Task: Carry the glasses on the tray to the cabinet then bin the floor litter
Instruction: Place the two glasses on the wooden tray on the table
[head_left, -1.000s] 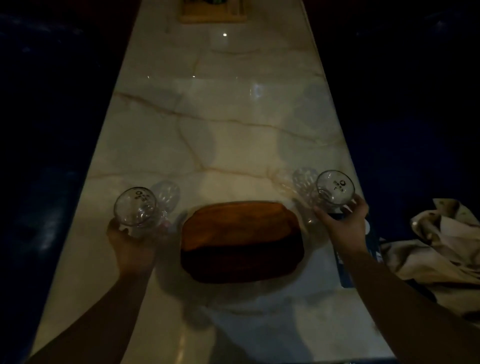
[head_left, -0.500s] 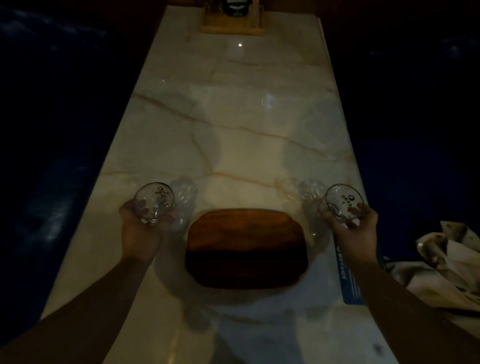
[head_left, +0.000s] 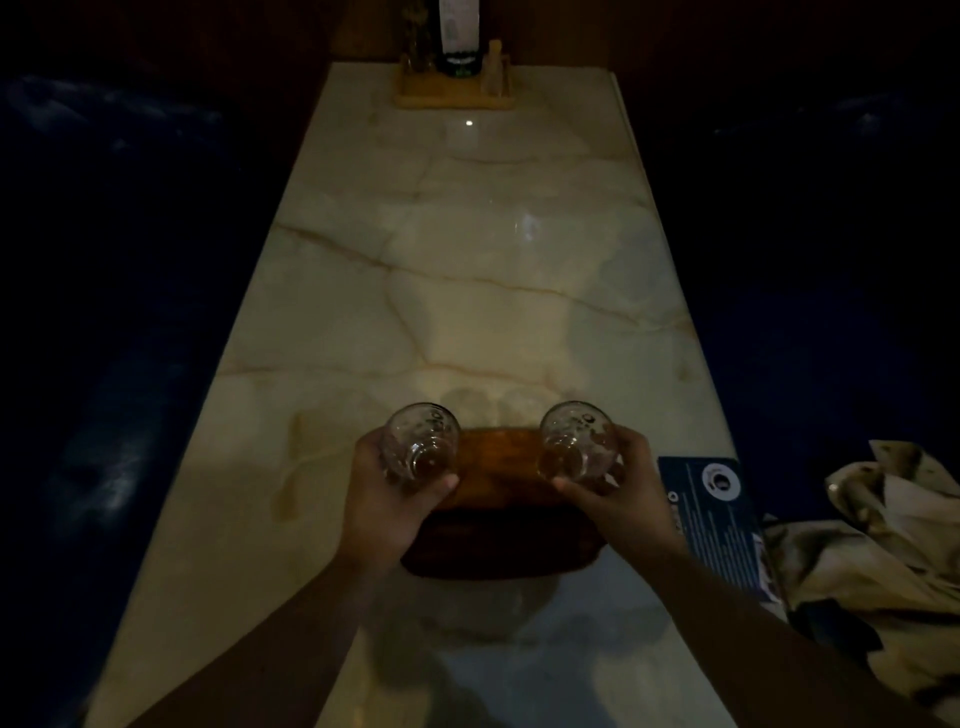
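A brown wooden tray (head_left: 501, 540) lies on the marble table (head_left: 467, 291) near its front end. My left hand (head_left: 384, 506) grips a clear glass (head_left: 422, 444) over the tray's left far corner. My right hand (head_left: 618, 499) grips a second clear glass (head_left: 577, 441) over the tray's right far corner. Both glasses look empty and are tilted with their mouths facing away from me. Whether they touch the tray I cannot tell. No cabinet, bin or floor litter is in view.
A blue printed card (head_left: 719, 525) lies at the table's right edge beside the tray. A crumpled pale cloth (head_left: 878, 551) sits on the dark blue seat at the right. A wooden holder (head_left: 452, 96) with a bottle stands at the table's far end. Dark benches flank the table.
Both hands have moved inward with their glasses, from either side of the tray to over its far corners. The camera view has tilted up, showing the table's far end.
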